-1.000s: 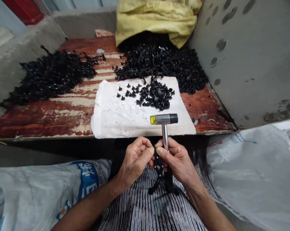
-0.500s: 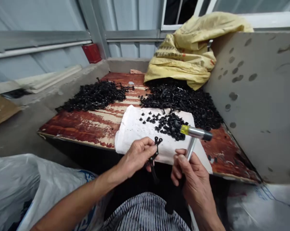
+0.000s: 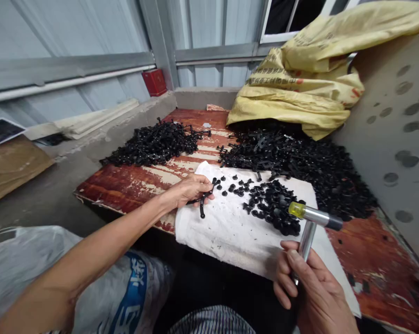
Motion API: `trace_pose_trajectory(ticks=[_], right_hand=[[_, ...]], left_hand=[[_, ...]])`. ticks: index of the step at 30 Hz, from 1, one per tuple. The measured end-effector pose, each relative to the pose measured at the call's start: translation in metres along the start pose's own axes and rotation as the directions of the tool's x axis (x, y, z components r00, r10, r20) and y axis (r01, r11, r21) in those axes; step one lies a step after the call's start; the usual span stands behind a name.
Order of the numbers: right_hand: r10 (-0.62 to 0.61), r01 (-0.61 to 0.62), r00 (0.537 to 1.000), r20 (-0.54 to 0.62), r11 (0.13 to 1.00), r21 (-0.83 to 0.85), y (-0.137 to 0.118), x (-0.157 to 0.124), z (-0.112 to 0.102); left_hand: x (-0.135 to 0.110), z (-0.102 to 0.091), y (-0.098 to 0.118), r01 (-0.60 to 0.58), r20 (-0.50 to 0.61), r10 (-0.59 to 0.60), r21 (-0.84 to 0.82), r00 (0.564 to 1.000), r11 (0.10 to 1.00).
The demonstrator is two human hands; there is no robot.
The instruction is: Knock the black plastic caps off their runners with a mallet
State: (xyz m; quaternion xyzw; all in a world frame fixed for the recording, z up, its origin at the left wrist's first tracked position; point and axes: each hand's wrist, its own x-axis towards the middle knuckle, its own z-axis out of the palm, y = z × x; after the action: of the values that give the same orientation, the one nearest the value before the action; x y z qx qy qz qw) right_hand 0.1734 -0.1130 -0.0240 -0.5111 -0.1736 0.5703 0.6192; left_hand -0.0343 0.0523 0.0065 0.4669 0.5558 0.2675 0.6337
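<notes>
Pinched in my left hand (image 3: 191, 190) is a black jointed strip (image 3: 203, 204), one end hanging down over the white cloth (image 3: 209, 232). Just beyond those fingers, small black round caps with stems (image 3: 234, 188) stand scattered on the cloth. A denser heap of the same caps (image 3: 279, 204) lies to the right. My right hand (image 3: 310, 273) grips the handle of a small hammer (image 3: 312, 215) near the cloth's front right. Its metal head has a yellow face and a black face, and is raised beside the heap. Part of the handle is hidden by my fingers.
Black parts form a pile (image 3: 157, 144) at the back left of the worn red board (image 3: 108, 185). A larger pile (image 3: 299, 153) spreads at the right under a yellow woven sack (image 3: 293, 93). A spotted panel (image 3: 397, 139) borders the right side. A white sack (image 3: 143, 287) stands below.
My left hand has moved forward and left with the black strip, from the cloth's front edge to near the scattered caps. The right hand still holds the hammer; the view has shifted.
</notes>
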Motion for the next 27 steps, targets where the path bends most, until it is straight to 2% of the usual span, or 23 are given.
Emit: trace_pose_trajectory(ticks=[8,27], right_hand=[[0.074,-0.073,0.996,-0.059,0.997,0.010,-0.001,0.000,0.010],[0.096,-0.095,0.994,-0.054,0.995,0.012,0.007,0.002,0.008]], left_hand=[[0.010,0.000,0.002,0.050,0.045,-0.052,0.038,0.998,0.998],[0.013,0.002,0.002,0.065,0.014,-0.067,0.069,0.998,0.995]])
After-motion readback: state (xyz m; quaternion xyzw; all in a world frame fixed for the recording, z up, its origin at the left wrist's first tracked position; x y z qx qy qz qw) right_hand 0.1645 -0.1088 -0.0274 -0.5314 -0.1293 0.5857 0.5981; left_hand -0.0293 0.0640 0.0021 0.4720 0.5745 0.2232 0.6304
